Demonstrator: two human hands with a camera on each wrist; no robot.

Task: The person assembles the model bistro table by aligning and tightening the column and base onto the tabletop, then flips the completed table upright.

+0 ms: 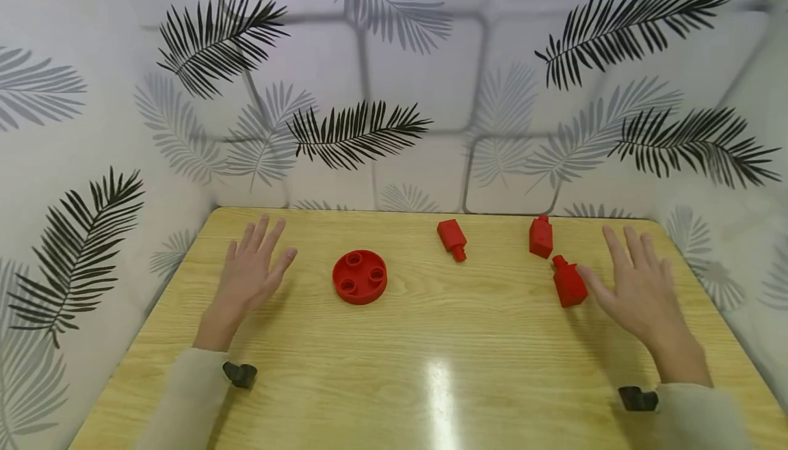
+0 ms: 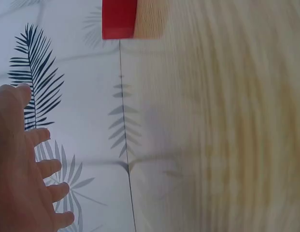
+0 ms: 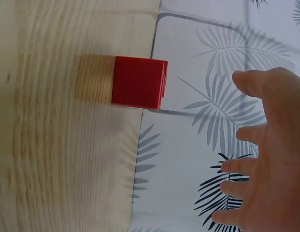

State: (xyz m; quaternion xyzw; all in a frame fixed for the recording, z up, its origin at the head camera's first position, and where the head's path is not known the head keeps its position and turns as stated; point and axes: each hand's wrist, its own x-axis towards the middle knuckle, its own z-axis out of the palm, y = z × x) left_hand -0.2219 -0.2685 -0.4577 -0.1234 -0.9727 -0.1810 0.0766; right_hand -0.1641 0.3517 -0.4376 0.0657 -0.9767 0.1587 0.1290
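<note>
My left hand [image 1: 251,272] is held over the left side of the table, fingers spread, holding nothing. To its right lies a round red tray [image 1: 360,297] with three ring-shaped sockets inside. My right hand [image 1: 640,289], also spread and holding nothing, is beside a red bottle-shaped block [image 1: 569,286] with a narrow neck; in the head view its thumb tip overlaps the block's edge, and I cannot tell whether they touch. Behind that stands a second red block [image 1: 541,238], neck up. A third one [image 1: 451,234] lies on its side at the back middle, neck toward me.
The light wood table [image 1: 345,368] ends at a back wall [image 1: 418,94] covered in a leaf-patterned sheet, which also lines both sides. A small black camera [image 1: 240,373] sits at the left wrist and another [image 1: 638,399] at the right.
</note>
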